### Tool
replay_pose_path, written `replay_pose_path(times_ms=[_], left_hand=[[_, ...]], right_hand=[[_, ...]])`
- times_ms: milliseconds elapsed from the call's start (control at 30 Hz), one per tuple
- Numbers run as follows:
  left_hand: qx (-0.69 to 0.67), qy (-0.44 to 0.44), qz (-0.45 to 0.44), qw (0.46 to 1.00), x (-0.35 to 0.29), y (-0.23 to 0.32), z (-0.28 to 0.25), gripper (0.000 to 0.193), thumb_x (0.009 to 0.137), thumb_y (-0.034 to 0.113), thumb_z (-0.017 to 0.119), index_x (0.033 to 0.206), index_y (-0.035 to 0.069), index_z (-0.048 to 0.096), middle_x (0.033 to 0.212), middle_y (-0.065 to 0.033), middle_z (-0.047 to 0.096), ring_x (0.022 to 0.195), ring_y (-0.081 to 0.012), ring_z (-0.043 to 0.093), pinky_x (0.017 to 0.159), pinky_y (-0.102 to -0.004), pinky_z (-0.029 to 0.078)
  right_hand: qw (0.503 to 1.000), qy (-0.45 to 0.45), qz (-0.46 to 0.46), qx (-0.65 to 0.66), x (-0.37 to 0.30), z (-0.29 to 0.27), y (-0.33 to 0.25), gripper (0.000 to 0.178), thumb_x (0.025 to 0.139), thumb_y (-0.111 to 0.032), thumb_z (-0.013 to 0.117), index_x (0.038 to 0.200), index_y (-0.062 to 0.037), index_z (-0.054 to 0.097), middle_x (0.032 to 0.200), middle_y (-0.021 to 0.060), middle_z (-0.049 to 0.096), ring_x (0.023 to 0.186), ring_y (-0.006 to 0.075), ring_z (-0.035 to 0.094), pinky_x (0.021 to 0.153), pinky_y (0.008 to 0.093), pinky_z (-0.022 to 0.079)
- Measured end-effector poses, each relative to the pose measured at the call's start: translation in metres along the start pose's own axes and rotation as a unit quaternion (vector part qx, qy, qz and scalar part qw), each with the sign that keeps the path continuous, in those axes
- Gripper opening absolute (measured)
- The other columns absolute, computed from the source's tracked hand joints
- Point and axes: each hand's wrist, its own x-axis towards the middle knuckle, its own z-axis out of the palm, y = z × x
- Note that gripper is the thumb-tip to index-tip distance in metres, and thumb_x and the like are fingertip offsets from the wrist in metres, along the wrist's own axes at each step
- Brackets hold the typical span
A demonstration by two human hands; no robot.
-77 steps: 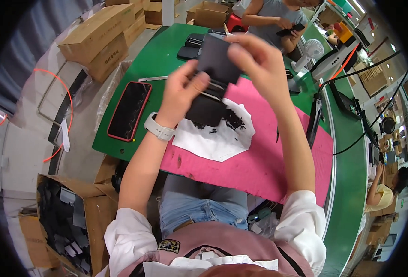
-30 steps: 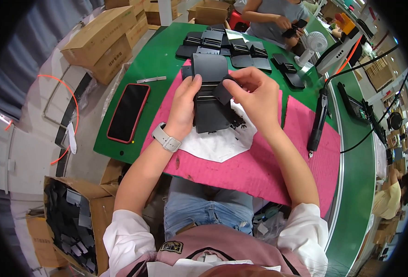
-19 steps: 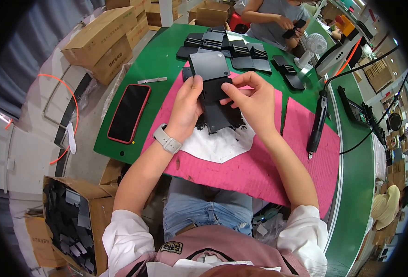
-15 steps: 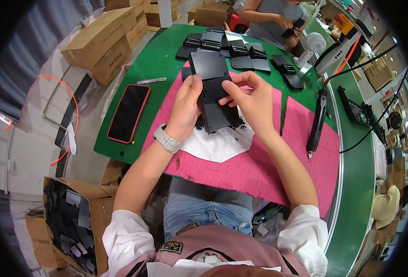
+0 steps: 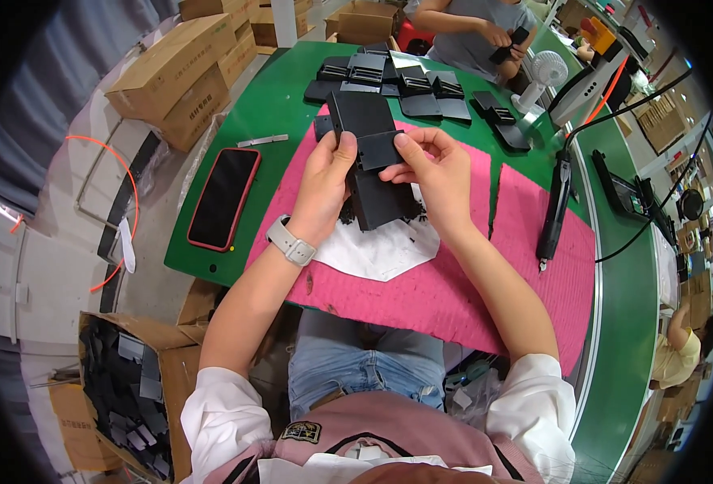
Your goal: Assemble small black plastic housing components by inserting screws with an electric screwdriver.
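Holding a stack of black plastic parts [image 5: 370, 165] above the pink mat [image 5: 453, 266], both hands clamped on it: left hand [image 5: 324, 189] gripping the left edge with thumb on top, right hand [image 5: 437, 173] pinching a small flat black piece at the stack's right side. Directly beneath, white paper [image 5: 377, 250] strewn with black scraps. Left of the mat on the green counter [image 5: 276, 105], a red-cased phone [image 5: 223, 198] lying face up. Beyond the stack, a row of more black parts [image 5: 397, 77], a small white fan [image 5: 544, 73], and another person's hands [image 5: 506, 40] working at the far edge. Right of the mat, a black electric screwdriver [image 5: 554, 210] on its cable. Compared with half a second ago: stack lowered slightly and tilted toward the body, right thumb shifted onto the small piece.
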Motion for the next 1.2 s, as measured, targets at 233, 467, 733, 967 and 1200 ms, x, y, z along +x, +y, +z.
replay_pose_path(times_ms=[233,467,733,967,1200], left_hand=[[0.03,-0.002,-0.009,1.0,0.0,-0.004,-0.001,0.038,0.096,0.038,0.049,0.112,0.003,0.05,0.101,-0.003,0.059,0.089,-0.0074,0.057,0.072,-0.0231,0.049],[0.054,-0.016,-0.02,0.998,0.002,-0.008,-0.008,0.036,0.095,0.037,0.05,0.111,0.004,0.051,0.098,-0.0023,0.06,0.085,-0.0076,0.059,0.068,-0.0228,0.05],[0.012,-0.045,-0.049,0.998,-0.008,0.008,0.008,0.037,0.092,0.029,0.058,0.117,0.003,0.051,0.104,-0.0042,0.06,0.09,-0.0094,0.059,0.074,-0.0225,0.049],[0.128,-0.179,-0.089,0.971,-0.007,-0.003,0.002,0.036,0.09,0.028,0.059,0.113,0.001,0.054,0.095,-0.0035,0.062,0.083,-0.0095,0.059,0.066,-0.0245,0.048],[0.544,-0.083,0.254,0.796,-0.004,-0.006,-0.004,0.018,0.076,0.02,0.068,0.087,0.005,0.067,0.078,-0.0076,0.059,0.072,-0.0221,0.057,0.061,-0.031,0.046]], right_hand=[[0.963,0.018,-0.097,-0.252,-0.003,0.001,0.001,0.015,0.083,-0.009,0.066,0.086,0.0013,0.056,0.075,0.007,0.061,0.054,0.0146,0.064,0.046,0.0256,0.047],[0.783,0.04,-0.354,-0.51,0.0,-0.003,0.005,0.016,0.08,-0.015,0.066,0.081,-0.0044,0.054,0.076,0.0098,0.057,0.057,0.0257,0.059,0.048,0.0334,0.046],[0.938,-0.025,-0.108,-0.329,0.007,-0.024,-0.005,0.047,0.083,-0.024,0.065,0.119,0.0014,0.051,0.081,0.009,0.062,0.056,0.0155,0.059,0.043,0.029,0.044],[0.959,-0.16,0.175,-0.157,-0.02,-0.057,-0.026,0.04,0.086,-0.025,0.064,0.113,0.0022,0.053,0.065,0.0011,0.057,0.051,0.0072,0.054,0.042,0.021,0.045],[0.969,-0.082,0.183,-0.143,-0.044,-0.127,-0.035,0.031,0.086,-0.023,0.064,0.102,0.0013,0.055,0.055,-0.0012,0.051,0.045,0.0069,0.052,0.04,0.0204,0.044]])
